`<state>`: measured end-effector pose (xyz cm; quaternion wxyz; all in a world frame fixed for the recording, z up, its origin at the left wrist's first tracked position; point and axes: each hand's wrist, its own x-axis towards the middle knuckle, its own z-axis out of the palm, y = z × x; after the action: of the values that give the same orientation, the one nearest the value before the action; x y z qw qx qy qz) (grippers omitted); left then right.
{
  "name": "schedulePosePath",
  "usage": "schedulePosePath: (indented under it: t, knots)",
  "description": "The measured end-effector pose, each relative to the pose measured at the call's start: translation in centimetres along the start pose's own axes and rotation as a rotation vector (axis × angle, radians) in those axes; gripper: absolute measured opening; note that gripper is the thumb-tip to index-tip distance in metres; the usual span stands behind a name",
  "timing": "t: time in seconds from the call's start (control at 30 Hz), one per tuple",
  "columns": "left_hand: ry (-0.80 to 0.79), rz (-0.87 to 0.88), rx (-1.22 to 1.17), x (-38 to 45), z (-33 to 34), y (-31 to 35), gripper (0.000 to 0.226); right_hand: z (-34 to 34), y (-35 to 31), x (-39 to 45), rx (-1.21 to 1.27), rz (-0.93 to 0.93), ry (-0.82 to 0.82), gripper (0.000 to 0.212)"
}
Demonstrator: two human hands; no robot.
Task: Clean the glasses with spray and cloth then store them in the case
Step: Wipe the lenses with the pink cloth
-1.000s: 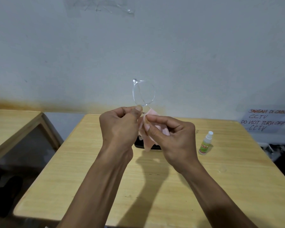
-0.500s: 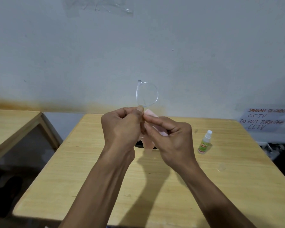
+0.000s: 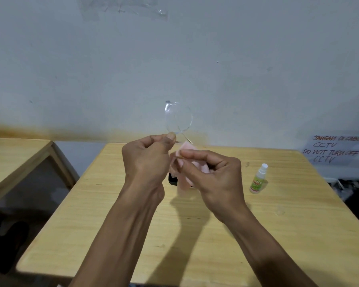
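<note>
left hand (image 3: 147, 160) pinches the clear-framed round glasses (image 3: 178, 119) upright at twelve o'clock, baring a lens; right hand (image 3: 214, 175) grips the pink cloth (image 3: 187, 149) beneath, likely for wiping.

Two bare forearms reach into view from the bottom edge, with no sleeve, cuff, watch, band or ring showing anywhere along them. The left hand (image 3: 147, 160) and right hand (image 3: 214, 175) are ungloved, lean and bony, with raised tendons along the wrists and knuckles standing out. The nails are short and plain, the left thumbnail (image 3: 171, 136) showing most clearly; nothing else of the person is seen.
</note>
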<state>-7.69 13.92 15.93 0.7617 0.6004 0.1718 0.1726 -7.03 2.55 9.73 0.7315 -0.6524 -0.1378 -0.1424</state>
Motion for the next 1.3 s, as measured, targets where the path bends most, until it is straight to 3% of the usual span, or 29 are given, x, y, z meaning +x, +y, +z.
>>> schedulePosePath:
  t: [0.27, 0.53, 0.8, 1.1, 1.3]
  knots:
    - [-0.024, -0.008, -0.015, -0.4, 0.3, -0.6, 0.015, 0.5, -0.8, 0.6, 0.208, 0.137, 0.078, 0.011]
    - [0.012, 0.009, -0.009, 0.3, 0.1, 0.1, 0.008, -0.2, -0.2, -0.6, -0.007, 0.078, 0.051, 0.014]
    - [-0.013, -0.001, -0.047, -0.3, 0.6, -0.7, 0.023, 1.1, -1.0, 0.5, 0.097, 0.136, 0.132, 0.015]
    - [0.006, 0.004, 0.014, 0.7, -0.3, -0.5, 0.013, 0.0, -0.5, -0.6, -0.033, 0.026, 0.141, 0.016]
    - [-0.025, 0.024, -0.002, 0.1, 0.1, -0.5, 0.016, 0.1, -0.7, 0.3, 0.063, -0.027, 0.189, 0.017]
